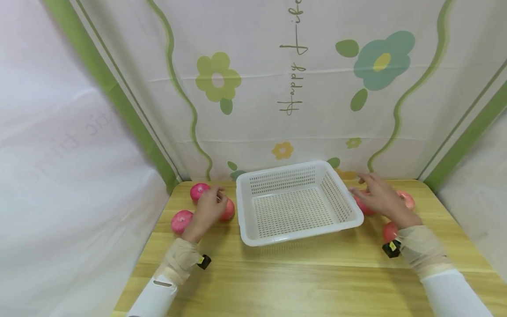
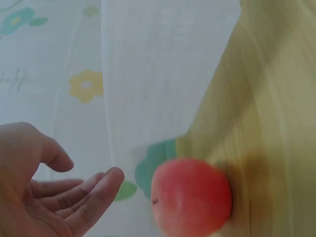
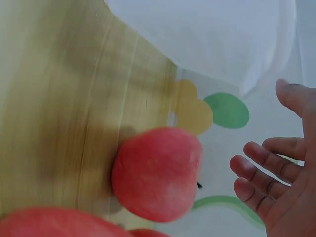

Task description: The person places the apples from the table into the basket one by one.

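My left hand (image 1: 207, 212) hovers above the left group of apples, its fingers loosely bent and holding nothing. Just beyond its fingertips in the left wrist view is a red apple (image 2: 192, 197) on the table. Two pinker apples lie near this hand, one at the back (image 1: 199, 192) and one nearer the wrist (image 1: 181, 221). On the other side, my right hand (image 1: 380, 198) is spread over another red apple (image 3: 158, 174), apart from it. Two more apples lie by that wrist, one behind (image 1: 406, 200) and one in front (image 1: 390, 231). Between the hands stands a white plastic basket (image 1: 299, 240).
The wooden table (image 1: 277, 281) ends at a white printed cloth (image 1: 253, 119) hanging behind it. Similar cloth walls rise at the left and right. The basket's mesh floor shows with nothing on it. A small black cube-like device sits at each wrist.
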Tool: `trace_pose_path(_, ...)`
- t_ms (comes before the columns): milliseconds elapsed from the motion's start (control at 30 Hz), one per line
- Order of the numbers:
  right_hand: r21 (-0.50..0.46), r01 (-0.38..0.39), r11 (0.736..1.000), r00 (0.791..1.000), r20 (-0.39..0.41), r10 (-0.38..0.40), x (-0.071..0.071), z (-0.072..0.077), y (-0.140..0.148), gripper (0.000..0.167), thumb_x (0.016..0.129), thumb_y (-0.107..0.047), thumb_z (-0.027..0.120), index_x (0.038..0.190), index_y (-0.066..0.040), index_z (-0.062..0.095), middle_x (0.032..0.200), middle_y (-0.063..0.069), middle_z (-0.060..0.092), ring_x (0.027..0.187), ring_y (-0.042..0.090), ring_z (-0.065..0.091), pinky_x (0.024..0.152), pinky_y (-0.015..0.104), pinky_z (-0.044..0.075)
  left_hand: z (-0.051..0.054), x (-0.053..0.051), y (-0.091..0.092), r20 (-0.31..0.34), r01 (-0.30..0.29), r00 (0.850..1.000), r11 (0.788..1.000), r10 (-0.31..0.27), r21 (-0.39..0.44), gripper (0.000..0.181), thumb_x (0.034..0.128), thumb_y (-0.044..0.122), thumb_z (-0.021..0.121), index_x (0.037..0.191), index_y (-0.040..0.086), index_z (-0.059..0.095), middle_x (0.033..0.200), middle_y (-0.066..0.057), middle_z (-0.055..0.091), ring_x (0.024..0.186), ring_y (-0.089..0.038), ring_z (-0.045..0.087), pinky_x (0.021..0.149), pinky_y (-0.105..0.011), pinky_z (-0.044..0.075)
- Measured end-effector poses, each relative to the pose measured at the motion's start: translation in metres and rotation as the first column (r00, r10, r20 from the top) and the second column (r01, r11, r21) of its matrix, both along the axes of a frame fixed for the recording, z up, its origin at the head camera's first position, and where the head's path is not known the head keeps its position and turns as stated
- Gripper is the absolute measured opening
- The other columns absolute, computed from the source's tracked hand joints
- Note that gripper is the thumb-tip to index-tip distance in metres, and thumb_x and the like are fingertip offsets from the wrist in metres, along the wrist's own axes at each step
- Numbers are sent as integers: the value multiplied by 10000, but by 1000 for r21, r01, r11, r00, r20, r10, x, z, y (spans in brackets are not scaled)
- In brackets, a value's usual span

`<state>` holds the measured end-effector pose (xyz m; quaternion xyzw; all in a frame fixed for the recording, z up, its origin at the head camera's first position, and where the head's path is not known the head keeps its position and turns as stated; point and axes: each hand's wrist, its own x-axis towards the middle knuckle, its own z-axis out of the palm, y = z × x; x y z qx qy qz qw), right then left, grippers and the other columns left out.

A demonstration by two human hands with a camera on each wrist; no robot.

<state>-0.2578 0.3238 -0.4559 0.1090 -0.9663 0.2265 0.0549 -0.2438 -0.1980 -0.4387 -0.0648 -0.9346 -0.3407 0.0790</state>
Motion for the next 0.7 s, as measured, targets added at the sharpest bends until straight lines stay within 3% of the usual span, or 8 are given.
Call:
trace_pose_path(267,-3,-2,1000,1000,9,2,-3,-5,-14,727,1063,-506,588,1523,42,456,1333,290,595,1045,409,676,828,587,575,-12,-1,21,32,-70,997,993,68,94,398,1000,182,589,1325,-44,633,1068,-138,751,965,-259,734,817,-405,633)
trace_pose_path(433,-40,-26,999,998,54,28,-7,-6,-24,726,1055,-480,618,1540,30,434,1280,287,633,893,300,693,706,421,569,-18,-1,31,120,-79,991,982,59,169,487,1033,225,587,1423,-64,555,1100,-165,739,830,-219,733,699,-325,615)
trace_pose_path(533,-66,-52,996,996,68,57,-8,-8,-29,727,1051,-414,651,1562,41,404,1187,248,674,795,209,669,644,341,539,-20,0,37,124,-75,991,982,54,173,500,1037,239,604,1424,-74,547,1082,-175,739,788,-202,711,655,-300,595)
trace_pose_path(700,-79,-73,994,993,86,80,-6,-10,-36,743,1050,-336,662,1608,40,345,1166,254,700,820,228,710,718,447,603,-24,2,47,70,-94,994,987,85,132,470,1015,224,643,1374,-76,590,1034,-166,742,765,-195,689,734,-381,593)
